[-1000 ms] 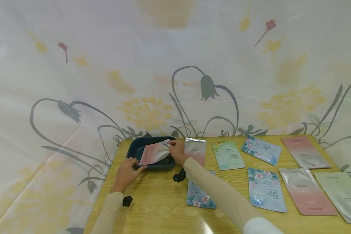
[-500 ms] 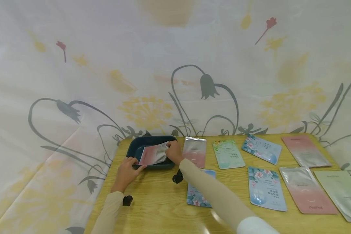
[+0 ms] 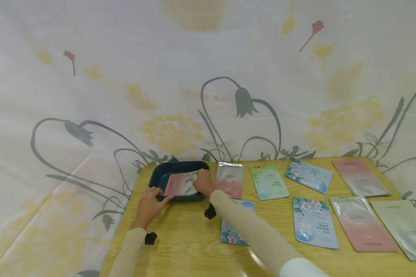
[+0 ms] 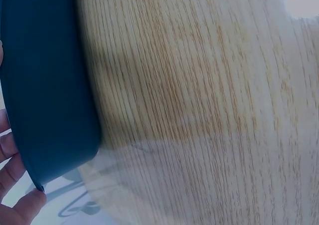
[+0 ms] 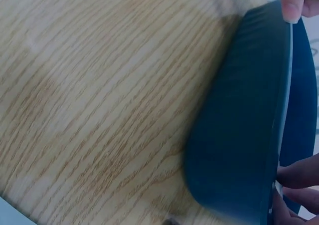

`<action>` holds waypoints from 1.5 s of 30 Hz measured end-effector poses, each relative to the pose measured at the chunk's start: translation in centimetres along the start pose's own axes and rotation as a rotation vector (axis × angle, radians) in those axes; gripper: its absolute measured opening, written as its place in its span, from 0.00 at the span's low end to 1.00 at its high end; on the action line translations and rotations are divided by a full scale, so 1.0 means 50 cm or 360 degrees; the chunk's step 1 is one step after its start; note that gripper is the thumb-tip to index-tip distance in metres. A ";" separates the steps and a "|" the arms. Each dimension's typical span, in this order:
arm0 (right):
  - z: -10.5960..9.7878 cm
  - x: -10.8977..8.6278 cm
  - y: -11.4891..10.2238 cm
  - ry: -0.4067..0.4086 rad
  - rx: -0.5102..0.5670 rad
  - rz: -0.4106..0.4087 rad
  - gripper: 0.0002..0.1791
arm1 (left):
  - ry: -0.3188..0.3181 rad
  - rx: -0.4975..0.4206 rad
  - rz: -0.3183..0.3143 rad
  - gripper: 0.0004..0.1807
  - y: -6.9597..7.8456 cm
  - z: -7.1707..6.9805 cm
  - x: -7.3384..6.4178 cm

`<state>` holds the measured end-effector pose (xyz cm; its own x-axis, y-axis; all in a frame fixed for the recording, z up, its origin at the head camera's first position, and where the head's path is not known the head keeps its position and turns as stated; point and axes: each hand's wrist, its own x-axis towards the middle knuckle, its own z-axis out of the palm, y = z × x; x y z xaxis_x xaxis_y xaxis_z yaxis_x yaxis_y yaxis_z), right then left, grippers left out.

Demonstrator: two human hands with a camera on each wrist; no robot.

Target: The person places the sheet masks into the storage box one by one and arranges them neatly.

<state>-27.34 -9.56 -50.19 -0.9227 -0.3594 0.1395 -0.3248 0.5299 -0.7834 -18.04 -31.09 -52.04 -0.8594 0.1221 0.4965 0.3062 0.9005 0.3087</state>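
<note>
A dark blue plastic bin point(image 3: 175, 167) stands at the table's back left. My left hand point(image 3: 150, 206) grips its near left corner, with the thumb outside the rim and fingers over it; the left wrist view shows those fingertips point(image 4: 11, 172) at the rim. Inside the bin lies a pink and silver face mask sachet point(image 3: 180, 184), its pink end to the left. My right hand point(image 3: 204, 182), fingers curled, reaches into the bin's right side and holds the sachet's silver end. In the right wrist view, the right fingers point(image 5: 301, 172) are at the rim, partly hidden by the bin wall.
Right of the bin, a pink and silver sachet point(image 3: 230, 180) and a green one point(image 3: 269, 182) lie flat. A blue floral sachet point(image 3: 234, 231) is partly under the right forearm. Several more sachets, including a pale green one point(image 3: 405, 227), cover the table's right side. A patterned curtain point(image 3: 180, 96) hangs behind.
The sachet has gone down from a tilted position to lie flatter in the bin. My right hand has moved slightly left and lower with it. The left hand keeps its grip on the corner.
</note>
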 end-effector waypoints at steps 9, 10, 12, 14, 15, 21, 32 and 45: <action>-0.005 -0.022 -0.002 -0.0069 -0.0108 0.0164 0.14 | -0.0042 -0.0006 -0.0009 0.20 0.003 0.012 0.001; -0.007 -0.023 -0.002 -0.0069 -0.0114 0.0161 0.16 | -0.0045 -0.0010 -0.0012 0.20 0.004 0.013 0.002; -0.010 -0.023 -0.001 -0.0045 -0.0120 0.0138 0.18 | -0.0047 -0.0010 -0.0013 0.20 0.006 0.014 0.003; -0.015 -0.020 0.002 -0.0020 -0.0108 0.0118 0.19 | -0.0046 -0.0009 -0.0010 0.20 0.008 0.015 0.004; -0.018 -0.017 0.004 -0.0008 -0.0094 0.0112 0.19 | -0.0047 -0.0004 -0.0012 0.20 0.008 0.016 0.004; -0.058 -0.007 0.012 -0.0055 0.0111 0.0121 0.20 | -0.0031 0.0010 -0.0005 0.20 0.007 0.015 0.005; -0.143 -0.022 0.001 -0.0238 0.0196 0.0128 0.15 | 0.0022 0.0042 0.0028 0.20 0.002 0.011 -0.003; -0.218 -0.065 0.021 -0.0413 0.0340 0.0098 0.13 | 0.0059 0.0030 0.0042 0.19 -0.004 0.006 -0.008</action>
<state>-26.93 0.55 -44.86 -0.8467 -0.5298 -0.0491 -0.1941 0.3935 -0.8986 -17.90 -31.21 -52.53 -0.8353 0.1304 0.5340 0.3204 0.9049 0.2802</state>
